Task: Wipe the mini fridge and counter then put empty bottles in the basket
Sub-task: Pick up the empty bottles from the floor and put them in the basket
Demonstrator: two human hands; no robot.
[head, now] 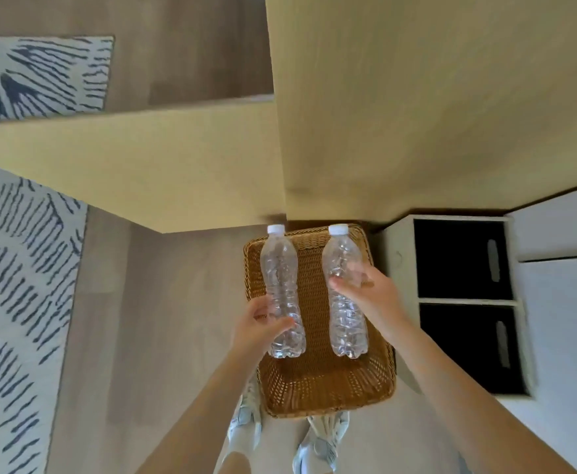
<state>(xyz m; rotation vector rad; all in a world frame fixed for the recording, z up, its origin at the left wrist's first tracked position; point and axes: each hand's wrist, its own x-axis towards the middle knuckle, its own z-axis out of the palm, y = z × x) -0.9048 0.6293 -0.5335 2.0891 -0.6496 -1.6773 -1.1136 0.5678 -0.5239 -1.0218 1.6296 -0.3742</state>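
Above the basket (328, 398), hands (258, 325) (369, 292) clasp bottles (282, 289) (343, 316).

Likely home living space: patterned rug (23, 268), wood-look floor (164, 302), white cubby shelf (464, 299), wicker basket (328, 388).

One head-worn wide-angle camera looks almost straight down from standing height. The basket (321, 381) lies near the centre of view on the floor (164, 302), close below, with shoes (246, 422) at the bottom edge. The counter (417, 97) fills the upper right; edges curve from the lens.
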